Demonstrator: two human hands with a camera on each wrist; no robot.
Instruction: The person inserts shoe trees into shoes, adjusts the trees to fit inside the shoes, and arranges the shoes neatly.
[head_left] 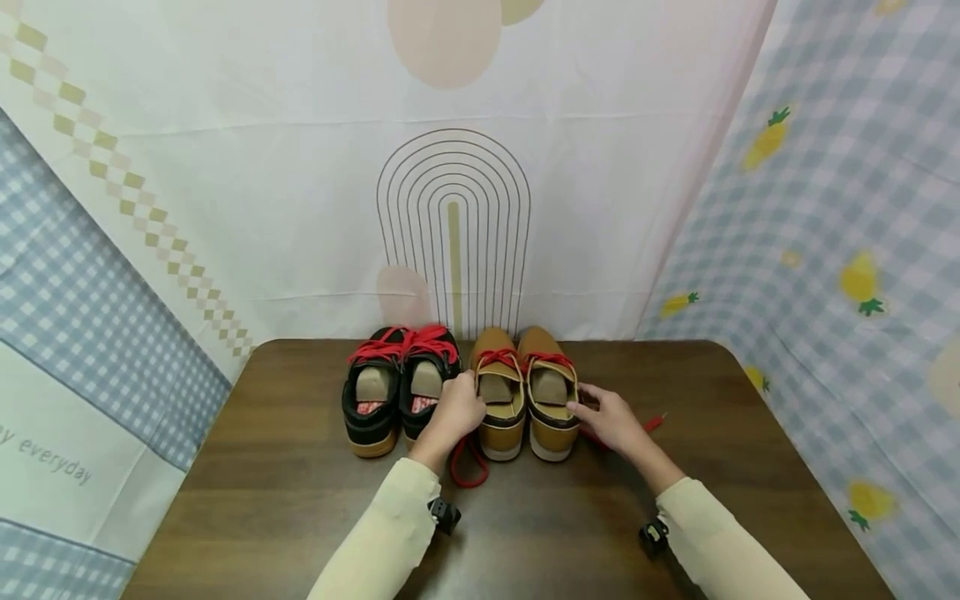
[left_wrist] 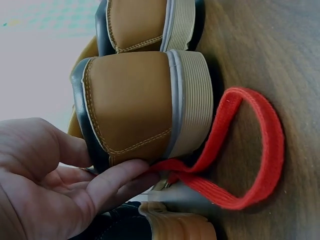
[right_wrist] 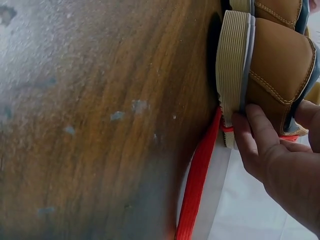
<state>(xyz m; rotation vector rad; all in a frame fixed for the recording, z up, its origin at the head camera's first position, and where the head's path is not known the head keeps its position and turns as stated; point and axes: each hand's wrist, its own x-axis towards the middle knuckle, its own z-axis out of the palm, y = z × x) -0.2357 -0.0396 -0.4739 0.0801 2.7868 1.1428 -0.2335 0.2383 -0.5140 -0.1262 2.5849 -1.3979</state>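
Two tan shoes stand side by side on the table, heels toward me. My left hand (head_left: 459,410) grips the left tan shoe (head_left: 501,438) by its outer side, thumb over the collar and fingers along the outside, as the left wrist view shows. On the other side, my right hand (head_left: 611,419) holds the right tan shoe (head_left: 552,438) the same way, with its fingertips low near the ribbed sole (right_wrist: 234,65). A loose red lace (left_wrist: 272,145) loops from under my left fingers onto the wood. Another red lace end (right_wrist: 196,185) trails beside the right shoe.
Left of the tan pair is a pair of black shoes (head_left: 369,433) with red laces and tan soles, close to my left hand. A brown wooden table (head_left: 300,517) carries everything. Behind its far edge hangs a white patterned cloth (head_left: 600,208), with checked cloth (head_left: 810,275) at the right.
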